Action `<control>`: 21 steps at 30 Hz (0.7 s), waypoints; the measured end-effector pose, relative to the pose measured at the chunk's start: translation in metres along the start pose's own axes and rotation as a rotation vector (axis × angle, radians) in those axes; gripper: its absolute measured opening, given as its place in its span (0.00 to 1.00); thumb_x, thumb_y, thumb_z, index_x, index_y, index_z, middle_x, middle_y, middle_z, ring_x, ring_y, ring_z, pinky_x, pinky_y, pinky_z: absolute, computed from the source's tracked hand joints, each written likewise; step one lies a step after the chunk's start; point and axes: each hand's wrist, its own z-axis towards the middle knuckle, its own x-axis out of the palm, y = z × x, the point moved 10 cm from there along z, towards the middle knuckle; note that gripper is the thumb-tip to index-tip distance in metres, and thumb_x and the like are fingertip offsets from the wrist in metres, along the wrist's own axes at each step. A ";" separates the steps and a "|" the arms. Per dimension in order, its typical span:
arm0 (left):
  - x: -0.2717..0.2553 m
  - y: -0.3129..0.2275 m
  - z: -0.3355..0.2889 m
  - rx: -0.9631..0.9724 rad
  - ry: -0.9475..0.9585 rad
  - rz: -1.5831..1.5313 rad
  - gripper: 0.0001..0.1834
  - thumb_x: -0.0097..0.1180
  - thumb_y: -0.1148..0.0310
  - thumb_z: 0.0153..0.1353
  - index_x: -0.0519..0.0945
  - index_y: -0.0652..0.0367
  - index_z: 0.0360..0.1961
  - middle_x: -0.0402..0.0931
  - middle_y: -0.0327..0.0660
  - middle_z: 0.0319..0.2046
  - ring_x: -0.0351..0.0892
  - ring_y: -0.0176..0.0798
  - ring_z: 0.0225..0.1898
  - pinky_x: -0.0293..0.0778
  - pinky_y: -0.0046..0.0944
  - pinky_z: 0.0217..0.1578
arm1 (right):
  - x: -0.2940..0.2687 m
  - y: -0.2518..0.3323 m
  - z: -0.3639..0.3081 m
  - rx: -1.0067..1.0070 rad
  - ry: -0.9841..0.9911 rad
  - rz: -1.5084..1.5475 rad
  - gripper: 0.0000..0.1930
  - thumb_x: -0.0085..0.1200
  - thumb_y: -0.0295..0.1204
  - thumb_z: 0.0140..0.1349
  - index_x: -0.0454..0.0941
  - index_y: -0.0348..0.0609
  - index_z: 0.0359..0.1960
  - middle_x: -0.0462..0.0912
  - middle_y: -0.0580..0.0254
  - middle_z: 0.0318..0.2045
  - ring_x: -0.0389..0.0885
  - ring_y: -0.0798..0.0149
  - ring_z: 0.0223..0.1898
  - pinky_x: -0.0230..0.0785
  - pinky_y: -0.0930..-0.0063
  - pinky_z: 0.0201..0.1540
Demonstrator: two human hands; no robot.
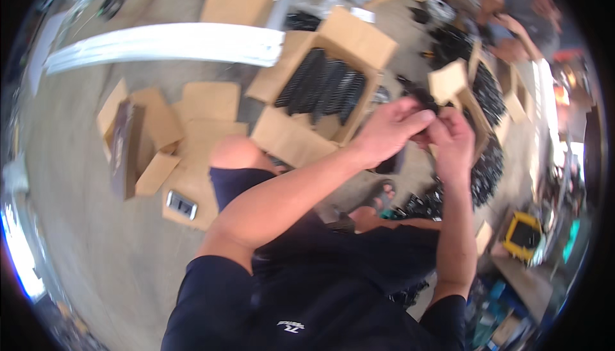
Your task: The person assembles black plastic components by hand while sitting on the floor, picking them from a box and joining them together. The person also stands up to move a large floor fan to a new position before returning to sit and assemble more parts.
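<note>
In the head view, your left hand (389,130) has its thumb and fingers drawn together, apparently clamped on a small, blurred black piece (424,99). That piece sits at the fingertips and sticks out beyond them, away from your body. Your right hand (455,141) is bent in close beside it, probably to steady or work the near end; you can't tell whether its grip has closed on anything, as fingers and blur hide the contact.

The open brown cardboard box (357,35) stands ahead, left of the piece, flaps spread, likely to keep its rows of black ribbed parts (320,88) reachable. The heap of glossy black parts (488,175) lies on the grey concrete floor (147,248) to your right, presumably for easy reach.
</note>
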 end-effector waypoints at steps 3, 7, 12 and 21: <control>0.006 0.024 0.002 -0.064 -0.059 -0.005 0.13 0.55 0.64 0.72 0.80 0.63 0.49 0.81 0.39 0.40 0.81 0.31 0.39 0.79 0.32 0.40 | -0.001 0.003 -0.025 0.009 0.041 -0.070 0.07 0.58 0.22 0.67 0.75 0.35 0.45 0.84 0.61 0.32 0.85 0.72 0.32 0.77 0.80 0.33; 0.006 0.046 0.008 -0.108 -0.078 0.171 0.13 0.55 0.65 0.72 0.80 0.64 0.49 0.81 0.37 0.40 0.80 0.27 0.39 0.77 0.31 0.39 | -0.033 -0.012 -0.038 0.017 -0.022 0.066 0.15 0.60 0.25 0.66 0.75 0.33 0.52 0.84 0.63 0.34 0.80 0.78 0.33 0.73 0.82 0.35; 0.001 0.050 -0.007 -0.135 0.063 0.513 0.12 0.54 0.69 0.73 0.79 0.64 0.52 0.80 0.34 0.43 0.77 0.25 0.39 0.75 0.30 0.39 | -0.018 -0.035 -0.032 0.010 0.095 0.084 0.21 0.61 0.25 0.65 0.74 0.27 0.57 0.84 0.61 0.39 0.80 0.77 0.34 0.73 0.81 0.38; -0.027 0.058 0.017 -0.102 -0.157 0.069 0.15 0.49 0.64 0.75 0.77 0.62 0.54 0.81 0.44 0.48 0.81 0.38 0.49 0.80 0.47 0.54 | -0.058 -0.047 -0.017 0.040 -0.098 0.292 0.18 0.61 0.23 0.64 0.74 0.28 0.53 0.83 0.59 0.40 0.81 0.74 0.36 0.76 0.79 0.38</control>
